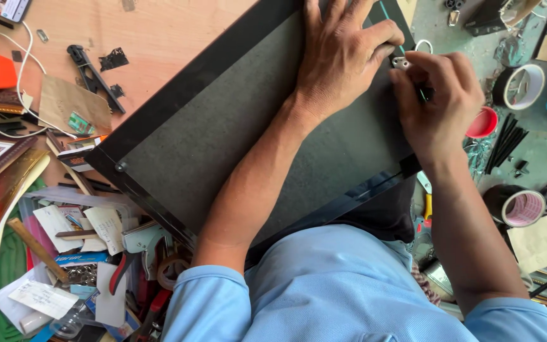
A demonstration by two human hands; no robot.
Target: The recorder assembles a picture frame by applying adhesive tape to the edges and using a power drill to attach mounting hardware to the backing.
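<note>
A large black picture frame (pixel 159 104) lies face down with its dark grey backing board (pixel 235 120) up, resting across a wooden tabletop and my lap. My left hand (pixel 340 54) presses flat on the backing near the frame's right edge. My right hand (pixel 441 101) is closed around a thin dark tool, its tip beside a small silver metal hanger (pixel 402 62) at the frame's edge. A thin teal cord (pixel 389 18) runs along that edge.
The wooden tabletop (pixel 159 31) holds a black tool (pixel 93 76) and brown paper scraps. A cluttered tray of pliers, papers and tools (pixel 96 253) sits lower left. Tape rolls (pixel 521 85) (pixel 523 208), a red cap (pixel 484 121) and black sticks (pixel 506 142) lie on the right.
</note>
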